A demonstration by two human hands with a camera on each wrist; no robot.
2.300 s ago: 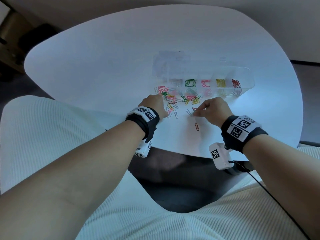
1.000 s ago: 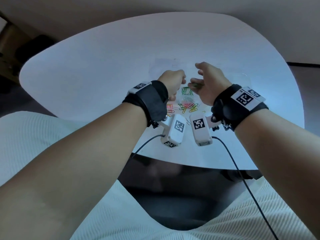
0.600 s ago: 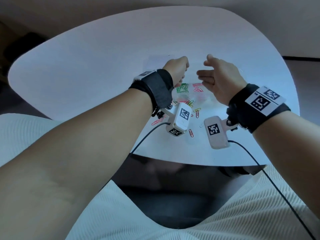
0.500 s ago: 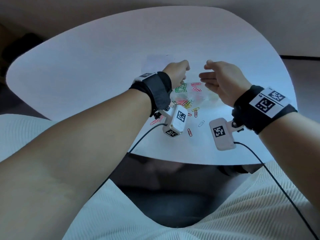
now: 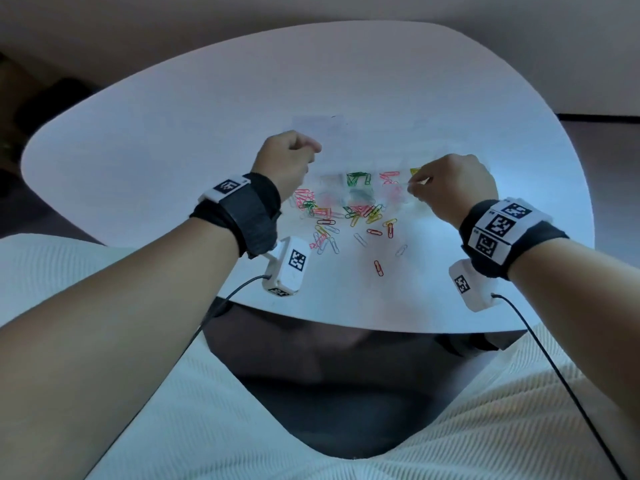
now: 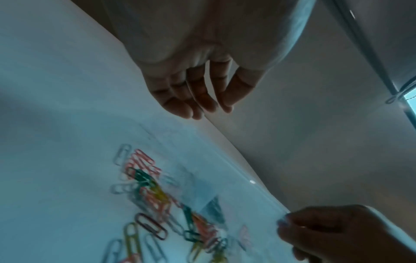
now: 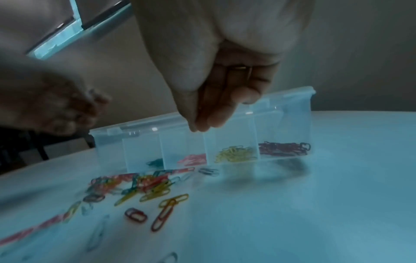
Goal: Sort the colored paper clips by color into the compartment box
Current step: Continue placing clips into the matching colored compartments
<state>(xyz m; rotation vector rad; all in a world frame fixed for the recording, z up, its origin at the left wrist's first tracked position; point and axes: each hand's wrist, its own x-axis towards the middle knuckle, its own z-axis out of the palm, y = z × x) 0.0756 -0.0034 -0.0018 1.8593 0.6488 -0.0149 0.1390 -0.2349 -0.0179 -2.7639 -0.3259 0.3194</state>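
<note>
A clear compartment box [image 5: 330, 181] [image 7: 292, 99] stands open on the white table, holding green [image 5: 358, 178], pink [image 7: 193, 159], yellow [image 7: 235, 151] and dark red clips [image 7: 283, 146] in separate compartments. A mixed pile of loose clips [image 5: 346, 216] [image 7: 146, 185] [image 6: 157, 195] lies in front of it. My right hand [image 5: 414, 188] [image 7: 198, 127] hovers over the pink and yellow compartments, fingertips pinched on what looks like a pale clip [image 6: 282, 222]. My left hand [image 5: 311, 148] [image 6: 198, 108] hangs above the box's left end, fingers loosely curled, nothing seen in them.
A lone red clip [image 5: 378, 268] and a white clip [image 5: 401, 250] lie apart toward the table's near edge [image 5: 346, 323]. The box lid [image 5: 318, 124] lies open behind the box. Camera cables trail from both wrists over my lap.
My right hand has gone from flat and open to a fingertip pinch and sunk toward the box. My left hand stays raised over the box's left end.
</note>
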